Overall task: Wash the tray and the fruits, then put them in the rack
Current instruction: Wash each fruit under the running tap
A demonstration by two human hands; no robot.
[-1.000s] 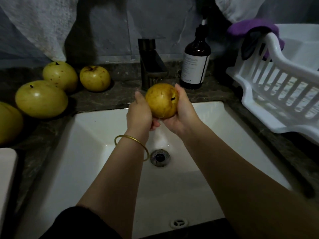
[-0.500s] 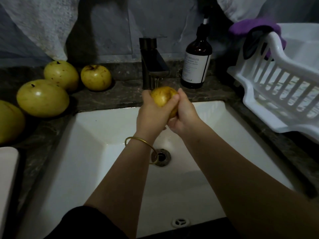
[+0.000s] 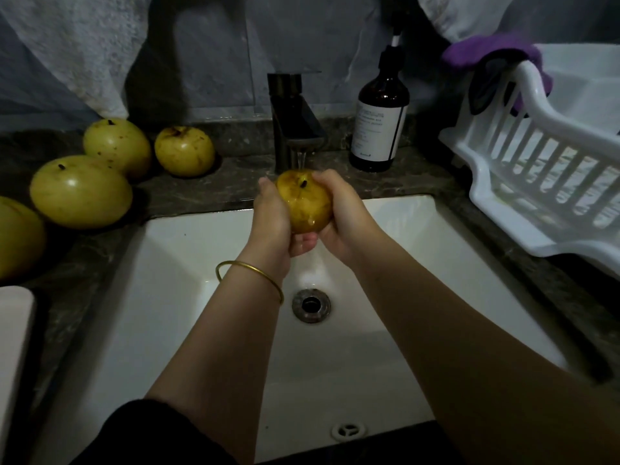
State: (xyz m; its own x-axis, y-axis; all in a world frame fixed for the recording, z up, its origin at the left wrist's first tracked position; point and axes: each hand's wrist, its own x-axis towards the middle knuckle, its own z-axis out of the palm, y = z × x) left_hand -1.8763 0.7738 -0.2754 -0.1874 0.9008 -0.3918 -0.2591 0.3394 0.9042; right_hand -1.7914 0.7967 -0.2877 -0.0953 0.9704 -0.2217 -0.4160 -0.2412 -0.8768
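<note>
Far left, near edge: a pale flat-topped thing [image 3: 13, 333], cut off by the frame. It may be the tray; cannot tell.

Beyond it, four yellow-green fruits [image 3: 80, 191] sit in a loose group on the dark stone counter [image 3: 218, 193], left of the sink [image 3: 161, 270]. They look dry.

Centre: both hands are together over the far end of the sink, just below the faucet [image 3: 292, 119].
- The left hand [image 3: 271, 219], with a gold bangle [image 3: 250, 273] on the wrist, cups the left side and underside of one yellow fruit [image 3: 307, 206].
- The right hand [image 3: 345, 213] wraps the right side, fingers curled over the top.
- The fruit is clamped between the two, its stem end toward the camera.
- A thin stream of water [image 3: 302, 159] falls from the spout onto its top, and the skin looks wet and glossy.
- The drain [image 3: 311, 305] lies below, nearer the person.

Right of the faucet: a dark pump bottle [image 3: 380, 122] stands upright on the counter.

Far right: a white slatted rack [image 3: 496, 216] with a purple cloth [image 3: 493, 52] draped over its far corner. What lies inside the rack is hard to read.

Step in hand, by judgement: rinsing one fruit, early in the fruit washing, with four waiting on the counter.

The next move likely calls for turning the fruit under the stream so every side gets water. Then it goes right to the rack, set down low so it does not roll. Wet skin is slippery, so a firm, full-palm hold seems wise.
</note>
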